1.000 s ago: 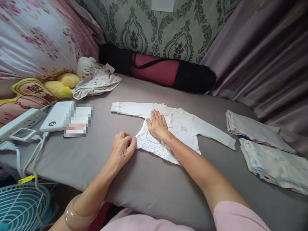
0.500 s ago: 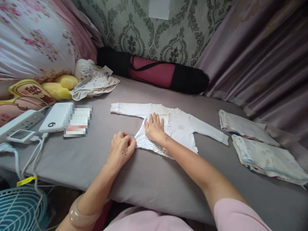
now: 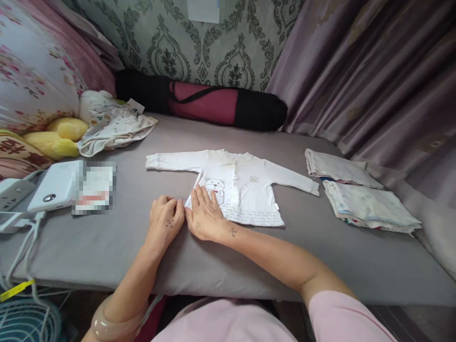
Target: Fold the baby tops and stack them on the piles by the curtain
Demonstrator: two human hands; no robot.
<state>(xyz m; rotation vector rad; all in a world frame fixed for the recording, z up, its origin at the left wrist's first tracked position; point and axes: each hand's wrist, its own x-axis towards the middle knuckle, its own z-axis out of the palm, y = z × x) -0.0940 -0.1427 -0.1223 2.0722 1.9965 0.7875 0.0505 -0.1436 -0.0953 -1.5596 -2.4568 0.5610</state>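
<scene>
A small white long-sleeved baby shirt (image 3: 245,190) with a bear print lies spread flat on the grey mattress (image 3: 221,266), sleeves out to both sides. My left hand (image 3: 166,222) is closed in a pinch on the shirt's lower left hem corner. My right hand (image 3: 204,216) lies flat with fingers stretched out on the lower left part of the shirt, right beside the left hand.
Folded cloths (image 3: 366,206) are stacked at the right, near a purple curtain (image 3: 374,80). A crumpled pile of baby clothes (image 3: 114,128) and a yellow plush (image 3: 59,137) lie at the back left. A white power bank (image 3: 53,192), a power strip and cables sit at the left edge. A black-and-red bag (image 3: 213,102) lies along the wall.
My right hand slid from the shirt's middle down toward the hem, uncovering the bear print. The shirt lies smoother. The view shifted to the right.
</scene>
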